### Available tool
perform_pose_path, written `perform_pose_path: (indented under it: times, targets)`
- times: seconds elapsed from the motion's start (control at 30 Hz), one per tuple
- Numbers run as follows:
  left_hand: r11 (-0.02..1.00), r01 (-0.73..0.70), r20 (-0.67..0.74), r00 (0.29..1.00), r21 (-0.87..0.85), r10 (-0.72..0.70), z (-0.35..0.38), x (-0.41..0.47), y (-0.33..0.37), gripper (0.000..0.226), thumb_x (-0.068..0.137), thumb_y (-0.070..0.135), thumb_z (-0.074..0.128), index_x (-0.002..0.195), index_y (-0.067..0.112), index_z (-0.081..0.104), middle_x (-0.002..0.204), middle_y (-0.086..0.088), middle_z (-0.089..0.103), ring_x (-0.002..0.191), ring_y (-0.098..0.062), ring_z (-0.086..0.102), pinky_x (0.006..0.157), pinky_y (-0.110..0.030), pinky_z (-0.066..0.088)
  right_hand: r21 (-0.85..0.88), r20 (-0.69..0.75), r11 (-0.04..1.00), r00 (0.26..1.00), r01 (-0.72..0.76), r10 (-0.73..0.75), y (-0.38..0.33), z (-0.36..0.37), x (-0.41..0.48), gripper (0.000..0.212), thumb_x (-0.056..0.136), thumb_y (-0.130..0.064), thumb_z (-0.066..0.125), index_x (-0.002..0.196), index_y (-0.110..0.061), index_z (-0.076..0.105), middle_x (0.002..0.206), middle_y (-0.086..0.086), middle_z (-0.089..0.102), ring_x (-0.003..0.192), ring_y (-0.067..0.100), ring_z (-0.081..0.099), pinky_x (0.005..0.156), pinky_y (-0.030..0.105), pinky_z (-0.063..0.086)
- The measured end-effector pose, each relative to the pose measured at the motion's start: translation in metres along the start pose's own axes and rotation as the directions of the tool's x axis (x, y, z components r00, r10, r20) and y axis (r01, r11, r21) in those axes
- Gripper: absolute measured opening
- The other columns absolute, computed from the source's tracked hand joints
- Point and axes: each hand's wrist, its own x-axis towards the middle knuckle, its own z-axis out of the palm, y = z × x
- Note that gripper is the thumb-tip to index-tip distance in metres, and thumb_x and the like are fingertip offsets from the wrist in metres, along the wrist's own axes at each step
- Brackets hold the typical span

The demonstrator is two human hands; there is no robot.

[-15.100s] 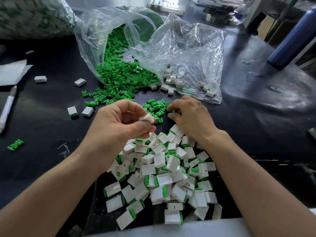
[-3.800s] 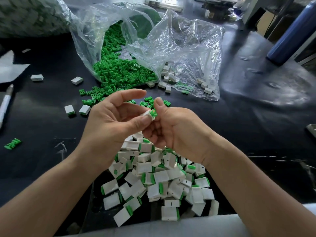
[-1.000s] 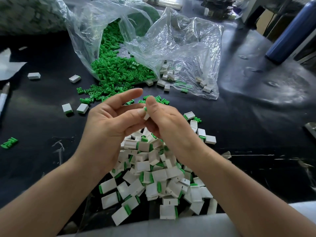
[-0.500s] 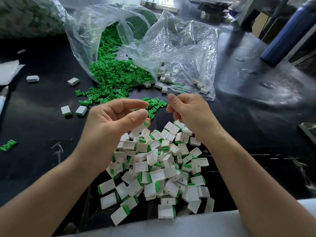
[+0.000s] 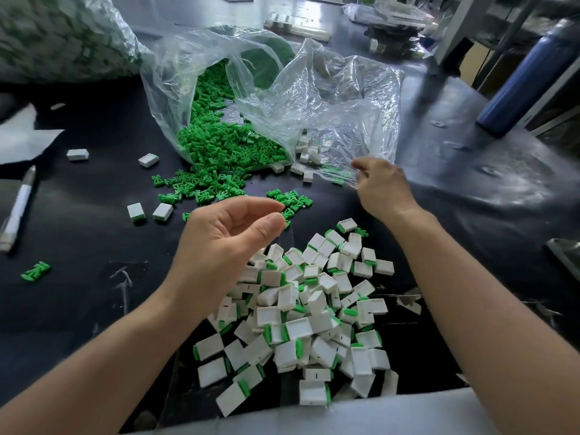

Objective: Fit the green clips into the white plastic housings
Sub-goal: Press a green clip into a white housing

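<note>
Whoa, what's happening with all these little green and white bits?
A person is fitting green clips into white housings. A pile of finished ones lies on the black table. The left hand hovers over it, relaxed and seemingly empty. The right hand reaches to the edge of the clear bag holding loose housings. Loose clips spill from another bag.

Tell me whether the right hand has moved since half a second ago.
Yes. The right hand went forward and rightward, from over the housing pile to the near edge of the clear plastic bag.
</note>
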Motion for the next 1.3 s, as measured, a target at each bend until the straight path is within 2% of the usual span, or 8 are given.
perform_pose_path:
  times: [0.33,0.5,0.63,0.8,0.97,1.1,1.2,1.3]
  targets:
    - [1.000,0.030,-0.068,0.997,-0.009,-0.030,-0.004,0.004,-0.001,0.020,0.066,0.027,0.063,0.083,0.021,0.068,0.071,0.004,0.073,0.068,-0.008,0.069,0.061,-0.020,0.054,-0.288,-0.036,0.955,0.997,-0.071,0.063,0.025,0.005,0.012,0.037,0.089,-0.002,0.049,0.125,-0.005,0.054,0.121,0.023,0.049,0.115,0.037,0.043,0.094,0.038,0.039]
    - [0.999,0.044,-0.067,0.997,0.005,-0.044,-0.004,0.004,-0.003,0.011,0.074,0.016,0.065,0.083,0.021,0.068,0.071,0.005,0.073,0.068,-0.007,0.068,0.060,-0.019,0.054,0.102,-0.130,0.994,0.991,0.039,-0.025,0.010,-0.001,-0.004,0.028,0.086,-0.008,0.061,0.114,-0.009,0.060,0.103,0.009,0.060,0.091,0.020,0.057,0.079,0.016,0.039]
    - [0.998,0.054,-0.048,0.997,0.019,-0.053,-0.002,0.002,-0.004,0.013,0.071,0.018,0.065,0.083,0.021,0.068,0.071,0.004,0.073,0.067,-0.007,0.067,0.059,-0.018,0.053,0.232,-0.003,0.953,0.979,0.197,-0.202,-0.022,0.002,-0.023,0.036,0.087,0.001,0.047,0.115,-0.015,0.063,0.096,-0.006,0.053,0.077,-0.004,0.047,0.067,-0.002,0.036]
    - [0.998,0.055,-0.058,0.997,0.019,-0.054,-0.005,0.003,-0.004,0.014,0.081,0.005,0.062,0.086,0.016,0.068,0.070,0.003,0.072,0.065,-0.007,0.067,0.057,-0.017,0.053,0.076,0.166,0.968,0.954,0.239,-0.249,-0.033,0.026,-0.031,0.038,0.092,-0.003,0.042,0.125,-0.015,0.057,0.113,0.010,0.049,0.109,0.027,0.048,0.096,0.039,0.039]
    - [0.998,0.064,-0.050,0.997,0.020,-0.063,-0.003,0.003,-0.003,0.014,0.080,0.005,0.062,0.085,0.017,0.068,0.070,0.002,0.072,0.064,-0.007,0.067,0.056,-0.016,0.052,-0.015,0.158,0.969,0.957,0.248,-0.243,-0.028,0.036,-0.029,0.021,0.091,-0.009,0.051,0.110,-0.010,0.060,0.114,0.009,0.048,0.106,0.027,0.048,0.081,0.030,0.033]
    - [0.997,0.076,-0.061,0.995,0.015,-0.075,-0.005,0.004,-0.004,0.014,0.080,0.005,0.062,0.085,0.017,0.068,0.070,0.002,0.072,0.063,-0.007,0.066,0.055,-0.017,0.052,0.016,0.095,0.965,0.961,0.261,-0.261,-0.026,0.033,-0.030,0.014,0.086,-0.002,0.054,0.095,-0.011,0.055,0.096,0.002,0.052,0.093,0.024,0.051,0.073,0.028,0.033]
    - [0.997,0.081,-0.060,0.995,0.005,-0.081,-0.005,0.003,-0.004,0.017,0.067,0.016,0.067,0.084,0.019,0.069,0.072,0.000,0.073,0.064,-0.009,0.067,0.055,-0.016,0.052,0.283,0.069,0.947,0.982,0.152,-0.179,-0.023,0.020,-0.034,0.016,0.085,-0.002,0.056,0.092,-0.016,0.061,0.082,-0.007,0.054,0.081,0.013,0.050,0.076,0.020,0.039]
    - [0.995,0.091,-0.044,0.995,0.026,-0.090,-0.004,0.004,-0.006,0.019,0.064,0.016,0.069,0.083,0.023,0.069,0.077,-0.001,0.073,0.067,-0.011,0.067,0.056,-0.016,0.052,0.708,0.163,0.704,0.983,-0.054,-0.088,-0.027,0.002,-0.045,0.025,0.082,0.004,0.060,0.076,-0.020,0.062,0.071,-0.007,0.057,0.073,0.011,0.055,0.080,0.032,0.054]
